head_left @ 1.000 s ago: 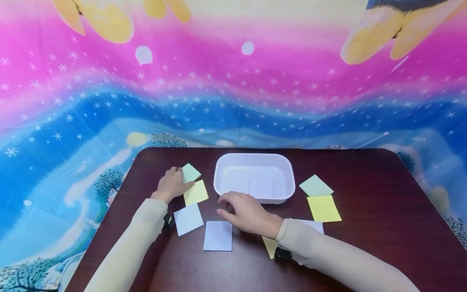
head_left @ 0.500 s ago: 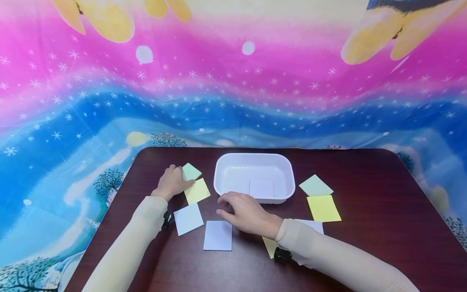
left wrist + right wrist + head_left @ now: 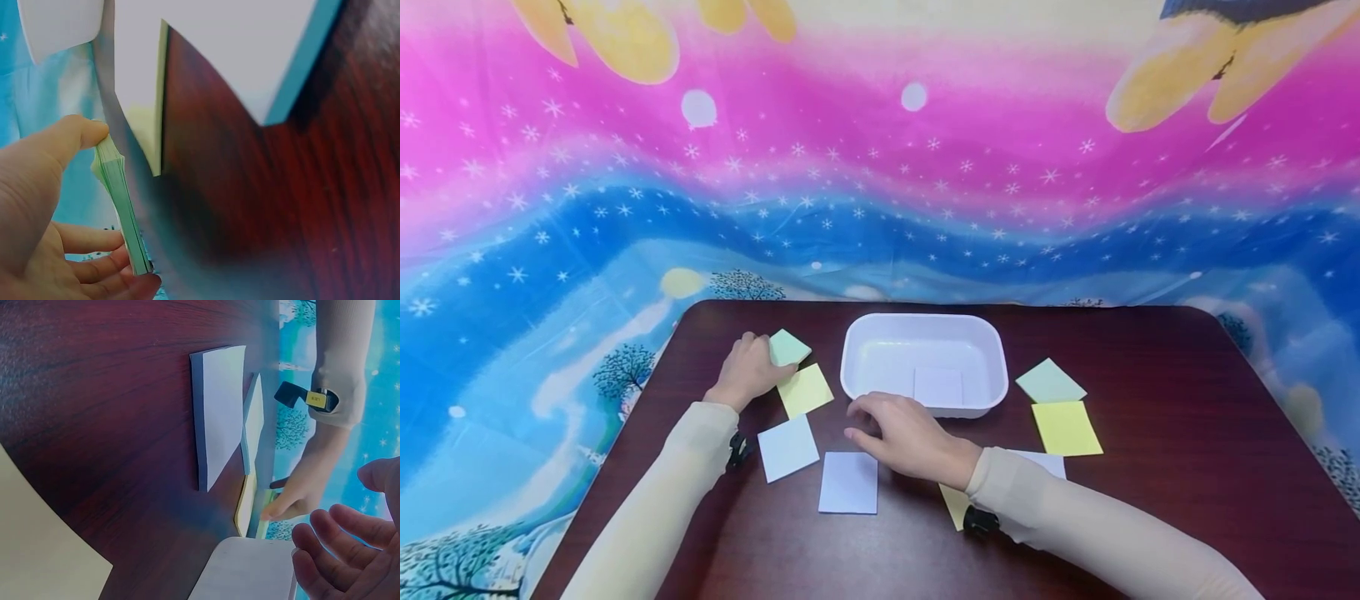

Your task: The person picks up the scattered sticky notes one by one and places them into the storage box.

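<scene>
At the table's left, my left hand (image 3: 745,369) grips a pad of light green sticky notes (image 3: 790,347). Its thumb is on one edge and its fingers are on the opposite edge in the left wrist view, the pad (image 3: 125,206) standing edge-on there. A yellow sticky note pad (image 3: 806,392) lies just below, close to the thumb. Nearer are a pale blue pad (image 3: 788,447) and a lavender pad (image 3: 848,483). My right hand (image 3: 906,435), fingers loosely bent and holding nothing, overlaps the front left corner of a white plastic tray (image 3: 887,358).
Inside the tray lies a lavender note pad (image 3: 937,387). To its right are a light green pad (image 3: 1050,381) and a bright yellow pad (image 3: 1067,428). My right sleeve partly hides a whitish pad (image 3: 1045,463) and a pale yellow one (image 3: 954,506). A patterned cloth hangs behind the table.
My left hand and the green pad have shifted slightly left and away. The yellow pad beside them has slid a little right. My right hand has stayed in place.
</scene>
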Available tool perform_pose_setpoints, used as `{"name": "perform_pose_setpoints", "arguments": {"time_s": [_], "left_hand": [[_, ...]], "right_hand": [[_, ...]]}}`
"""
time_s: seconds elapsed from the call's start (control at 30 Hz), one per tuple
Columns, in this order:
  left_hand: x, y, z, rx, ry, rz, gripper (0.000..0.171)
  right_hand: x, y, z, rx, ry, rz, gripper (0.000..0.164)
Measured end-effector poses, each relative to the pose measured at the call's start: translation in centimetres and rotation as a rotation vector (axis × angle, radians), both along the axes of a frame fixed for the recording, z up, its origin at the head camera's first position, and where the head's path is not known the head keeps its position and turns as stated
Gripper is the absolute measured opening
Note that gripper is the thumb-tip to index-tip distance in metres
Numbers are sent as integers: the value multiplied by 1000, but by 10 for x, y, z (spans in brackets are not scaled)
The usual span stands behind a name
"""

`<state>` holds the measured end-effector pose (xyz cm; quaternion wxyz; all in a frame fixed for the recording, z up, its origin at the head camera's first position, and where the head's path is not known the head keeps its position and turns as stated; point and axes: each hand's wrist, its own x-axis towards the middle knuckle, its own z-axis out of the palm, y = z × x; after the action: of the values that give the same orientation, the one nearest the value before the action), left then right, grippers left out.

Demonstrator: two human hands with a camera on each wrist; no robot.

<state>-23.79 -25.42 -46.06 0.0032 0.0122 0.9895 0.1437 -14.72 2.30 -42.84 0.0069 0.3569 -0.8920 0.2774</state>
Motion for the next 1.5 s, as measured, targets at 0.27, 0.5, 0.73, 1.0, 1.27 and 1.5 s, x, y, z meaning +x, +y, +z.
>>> {"name": "perform_pose_setpoints", "arguments": {"time_s": [0.27, 0.5, 0.73, 1.0, 1.27, 1.5], "left_hand": [[4, 7, 10, -9, 54, 1, 72], [10, 12, 18, -15, 69, -8, 78], [16, 17, 24, -21, 97, -26, 80], [26, 20, 31, -23, 122, -35, 80], [36, 23, 40, -16, 138, -36, 81], [44, 24, 43, -10, 178, -42, 81]], "right_hand": [[-2, -1, 2, -9, 10, 10, 32], [-2, -4, 6, -11, -3, 19, 33], [-3, -3, 10, -22, -1, 23, 34], [-4, -2, 13, -34, 16, 17, 30], [-5, 0, 16, -54, 29, 11, 29], [-5, -1, 16, -50, 18, 4, 30]]}}
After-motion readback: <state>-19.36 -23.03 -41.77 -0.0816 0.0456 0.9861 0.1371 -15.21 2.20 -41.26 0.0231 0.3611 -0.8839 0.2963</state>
